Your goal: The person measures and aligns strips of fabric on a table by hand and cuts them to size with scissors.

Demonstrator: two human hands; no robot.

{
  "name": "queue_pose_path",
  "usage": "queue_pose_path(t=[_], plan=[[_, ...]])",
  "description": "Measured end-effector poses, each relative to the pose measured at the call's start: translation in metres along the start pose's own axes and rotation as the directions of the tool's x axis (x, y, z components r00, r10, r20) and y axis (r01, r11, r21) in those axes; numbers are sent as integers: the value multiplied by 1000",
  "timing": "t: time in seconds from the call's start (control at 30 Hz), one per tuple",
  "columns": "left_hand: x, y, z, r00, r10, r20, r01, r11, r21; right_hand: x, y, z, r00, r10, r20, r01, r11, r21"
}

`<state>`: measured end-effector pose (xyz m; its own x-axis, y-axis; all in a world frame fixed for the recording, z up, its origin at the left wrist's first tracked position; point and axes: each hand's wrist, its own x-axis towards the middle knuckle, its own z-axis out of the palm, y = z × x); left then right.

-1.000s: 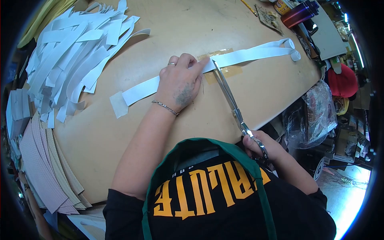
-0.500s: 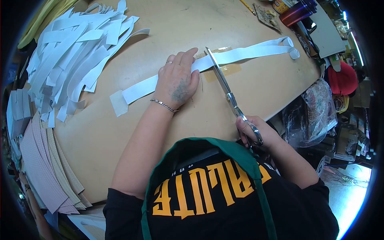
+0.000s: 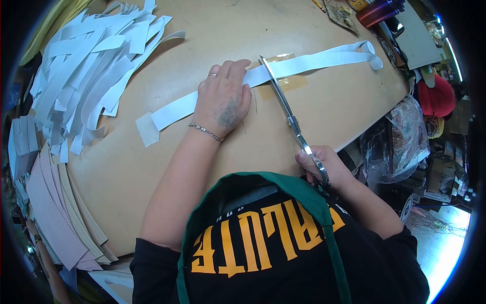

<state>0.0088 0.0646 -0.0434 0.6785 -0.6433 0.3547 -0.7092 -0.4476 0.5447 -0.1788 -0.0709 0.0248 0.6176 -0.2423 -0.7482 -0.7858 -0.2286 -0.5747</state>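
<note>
Currently, the left hand [image 3: 223,96] is resting with a flat, unclosed grip over the white strip [image 3: 293,65], which is lying along the worktop [image 3: 126,192]; the right hand [image 3: 324,164] is gripping scissors [image 3: 281,99], whose blades are crossing the strip.

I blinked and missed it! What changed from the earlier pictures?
The right hand pushed the scissors forward, so their tip pokes past the white strip. The left hand drew its fingers back from them. Nothing was let go. The white pile stayed put.
</note>
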Motion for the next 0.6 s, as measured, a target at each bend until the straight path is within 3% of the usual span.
queue_pose_path(t=[0.37, 0.6], plan=[[0, 2, -3, 998, 14, 56, -17, 999, 44, 0, -4, 2, 999, 44, -25, -43, 999, 9], [-1, 2, -1, 993, 90, 76, -100, 985, 137, 2, 21, -12, 992, -123, 33, 109, 953, 281]])
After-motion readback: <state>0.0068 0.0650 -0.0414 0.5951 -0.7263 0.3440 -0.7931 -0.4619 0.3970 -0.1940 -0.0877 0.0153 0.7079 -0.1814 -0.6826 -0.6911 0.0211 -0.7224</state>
